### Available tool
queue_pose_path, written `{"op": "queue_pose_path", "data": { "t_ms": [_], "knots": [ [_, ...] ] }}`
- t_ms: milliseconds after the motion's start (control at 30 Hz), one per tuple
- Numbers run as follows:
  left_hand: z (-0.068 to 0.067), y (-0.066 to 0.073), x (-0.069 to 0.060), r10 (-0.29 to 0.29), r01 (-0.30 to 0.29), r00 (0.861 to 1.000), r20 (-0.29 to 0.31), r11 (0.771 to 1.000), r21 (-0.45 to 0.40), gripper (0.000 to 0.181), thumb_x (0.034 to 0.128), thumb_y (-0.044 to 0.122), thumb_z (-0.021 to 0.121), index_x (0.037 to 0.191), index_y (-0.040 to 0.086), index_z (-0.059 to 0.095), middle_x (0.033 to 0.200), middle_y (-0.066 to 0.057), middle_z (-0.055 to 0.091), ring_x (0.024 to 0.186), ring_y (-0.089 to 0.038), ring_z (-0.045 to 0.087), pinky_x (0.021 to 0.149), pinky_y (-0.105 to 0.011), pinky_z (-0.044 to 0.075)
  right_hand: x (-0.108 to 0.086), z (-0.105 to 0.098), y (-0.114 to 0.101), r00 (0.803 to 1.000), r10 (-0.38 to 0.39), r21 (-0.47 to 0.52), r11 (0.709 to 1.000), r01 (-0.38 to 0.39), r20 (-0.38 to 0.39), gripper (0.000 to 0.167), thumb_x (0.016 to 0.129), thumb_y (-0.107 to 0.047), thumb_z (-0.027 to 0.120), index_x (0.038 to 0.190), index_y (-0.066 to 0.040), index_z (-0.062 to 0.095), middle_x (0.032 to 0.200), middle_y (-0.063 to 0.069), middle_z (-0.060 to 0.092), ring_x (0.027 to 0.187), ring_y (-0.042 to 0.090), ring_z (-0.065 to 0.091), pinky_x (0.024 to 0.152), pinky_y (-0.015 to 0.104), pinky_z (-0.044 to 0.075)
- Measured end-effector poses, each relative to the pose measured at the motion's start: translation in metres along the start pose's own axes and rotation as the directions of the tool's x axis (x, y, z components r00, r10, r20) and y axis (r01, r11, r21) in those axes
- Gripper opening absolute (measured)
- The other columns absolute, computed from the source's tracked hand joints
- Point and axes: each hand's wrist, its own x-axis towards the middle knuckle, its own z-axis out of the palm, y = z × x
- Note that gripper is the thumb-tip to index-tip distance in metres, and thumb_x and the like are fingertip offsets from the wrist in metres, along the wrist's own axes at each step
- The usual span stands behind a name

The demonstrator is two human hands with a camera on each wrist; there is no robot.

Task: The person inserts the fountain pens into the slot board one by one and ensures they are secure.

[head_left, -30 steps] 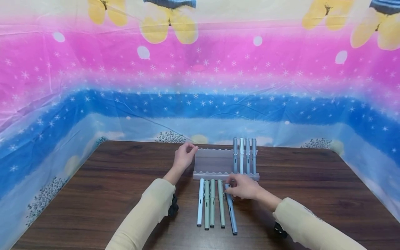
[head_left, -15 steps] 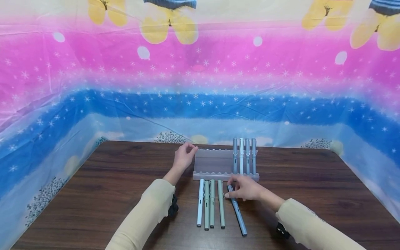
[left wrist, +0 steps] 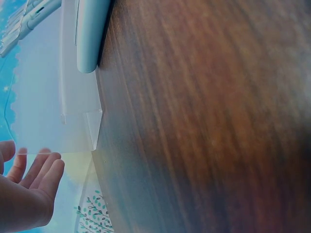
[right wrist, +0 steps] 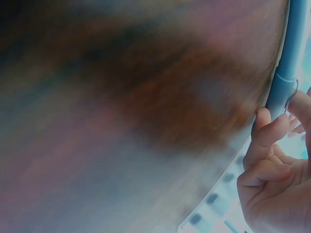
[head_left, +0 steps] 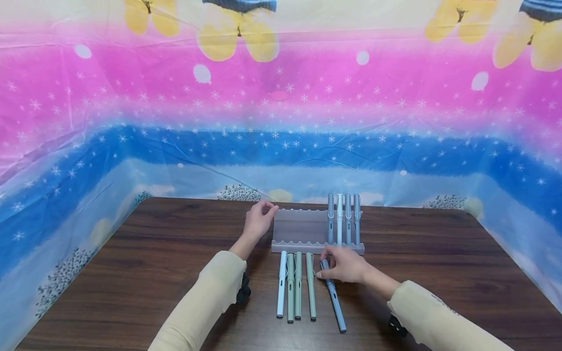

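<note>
A clear pen stand [head_left: 300, 226] with scalloped edges stands at the table's back. My left hand [head_left: 259, 219] pinches its upper left edge between thumb and fingers; in the left wrist view, fingertips of the hand [left wrist: 36, 189] meet the panel's side. My right hand [head_left: 347, 264] pinches the capped end of a blue-grey pen [head_left: 336, 304] in front of the stand. The right wrist view has thumb and finger on either side of that pen [right wrist: 294, 43], near its clip. To its left lie a pale blue pen [head_left: 281, 287] and three green pens [head_left: 298, 287], side by side.
Several grey-blue and white pens [head_left: 348, 219] lean upright in the stand's right slots. Under everything is a dark wooden table [head_left: 131, 278]. A pink and blue patterned cloth [head_left: 281, 117] hangs round the back and sides.
The blue-grey pen's lower end has swung to the right, away from the green pens. My right hand has shifted slightly right with it. The left hand and stand have stayed put.
</note>
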Motion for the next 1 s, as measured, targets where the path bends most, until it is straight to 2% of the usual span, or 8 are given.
{"op": "queue_pose_path", "data": {
  "t_ms": [300,467,733,1000],
  "knots": [
    [0.001,-0.001,0.0,0.007,-0.007,1.0,0.002,1.0,-0.003,0.02,0.0878,0.022,0.054,0.091,0.003,0.059,0.096,-0.011,0.06,0.089,-0.025,0.053,0.077,-0.038,0.041,0.0,-0.003,0.0,0.997,0.059,0.026,0.998,-0.058,-0.04,0.031,0.078,-0.028,0.067,0.097,-0.008,0.052,0.06,-0.004,0.049,0.048,0.011,0.043,0.044,0.026,0.036],
    [0.001,-0.001,0.0,0.007,-0.007,1.0,0.007,1.0,-0.002,0.02,0.0879,0.022,0.054,0.091,0.004,0.058,0.096,-0.011,0.059,0.09,-0.026,0.053,0.077,-0.039,0.04,0.001,-0.006,0.0,0.993,0.078,0.054,0.996,-0.073,-0.089,0.034,0.077,-0.027,0.068,0.1,-0.007,0.051,0.062,-0.004,0.049,0.049,0.011,0.044,0.045,0.026,0.036],
    [0.001,-0.001,0.0,0.006,-0.006,1.0,0.0,1.0,0.001,0.019,0.0876,0.022,0.055,0.091,0.004,0.059,0.096,-0.011,0.06,0.091,-0.026,0.053,0.079,-0.039,0.04,0.004,-0.014,-0.002,0.984,0.099,0.087,0.992,-0.087,-0.146,0.036,0.075,-0.027,0.07,0.099,-0.007,0.05,0.062,-0.003,0.05,0.048,0.012,0.044,0.044,0.027,0.037],
    [0.001,-0.001,0.0,0.004,-0.004,1.0,-0.001,1.0,-0.003,0.019,0.0875,0.023,0.055,0.091,0.004,0.059,0.094,-0.01,0.061,0.089,-0.024,0.054,0.077,-0.037,0.041,0.006,-0.024,-0.005,0.978,0.085,0.102,0.993,-0.066,-0.193,0.035,0.075,-0.024,0.07,0.099,-0.007,0.051,0.064,-0.002,0.051,0.048,0.012,0.044,0.045,0.028,0.037]
  ]
}}
